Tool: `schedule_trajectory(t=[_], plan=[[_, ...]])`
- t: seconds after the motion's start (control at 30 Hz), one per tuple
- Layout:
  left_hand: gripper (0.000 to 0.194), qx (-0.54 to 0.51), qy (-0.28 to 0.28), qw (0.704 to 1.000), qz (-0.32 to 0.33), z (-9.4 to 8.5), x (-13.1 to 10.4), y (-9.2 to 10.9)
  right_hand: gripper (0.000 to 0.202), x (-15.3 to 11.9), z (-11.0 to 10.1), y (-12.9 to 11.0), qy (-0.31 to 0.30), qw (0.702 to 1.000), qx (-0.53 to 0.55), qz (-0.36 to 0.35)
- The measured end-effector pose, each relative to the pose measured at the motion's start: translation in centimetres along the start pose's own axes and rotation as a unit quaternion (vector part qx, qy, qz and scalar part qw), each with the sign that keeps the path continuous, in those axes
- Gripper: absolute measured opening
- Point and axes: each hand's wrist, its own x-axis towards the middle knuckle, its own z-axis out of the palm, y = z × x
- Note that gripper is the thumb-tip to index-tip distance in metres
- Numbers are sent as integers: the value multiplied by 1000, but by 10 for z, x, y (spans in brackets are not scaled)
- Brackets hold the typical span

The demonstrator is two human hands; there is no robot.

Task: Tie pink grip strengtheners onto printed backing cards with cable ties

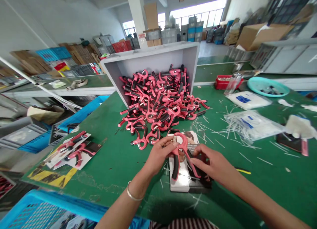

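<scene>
Evidently, the left hand (pixel 157 156) and right hand (pixel 209 160) pinched a spring grip (pixel 183 142); loose fingertip contact risked dropping it.

Landmark: gray bin (pixel 190 57), qty 1. Loose pink/blk grips (pixel 160 97) in & spilling out front: dozens, overlapped, no exact ct. Held grip (pixel 183 143), front of bin: 1. Carded grips (pixel 80 153), L of bin & nearer: min. 2, overlapped. R of bin: 1 red box (pixel 223 83), 1 teal plate (pixel 255 85), 2 clear bags (pixel 250 100) w/ white contents. Loose white ties (pixel 219 143), front-R of bin: dozens, approx. Yellow tool (pixel 244 171), front-R of bin: 1. Blue basket (pixel 37 211), front-L of bin: 1.
</scene>
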Motion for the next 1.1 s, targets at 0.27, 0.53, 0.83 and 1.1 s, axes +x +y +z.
schedule_trajectory(t=[0.27, 0.53, 0.83, 1.1], plan=[[28, 348, -17, 935, 67, -7, 27, -13, 29, 13, 10, 19, -126, 972, 140, 143], [26, 506, 2, 844, 176, -5, 10, -9, 19, -28, 22, 13, 19, 994, -106, -18], [7, 357, -36, 914, 187, 7, 14, -30, 10, -2, 47, 18, 81, 995, 51, -40], [8, 344, -15, 913, 218, 4, 11, -39, 15, 0, 49, 25, 113, 991, 22, -70]])
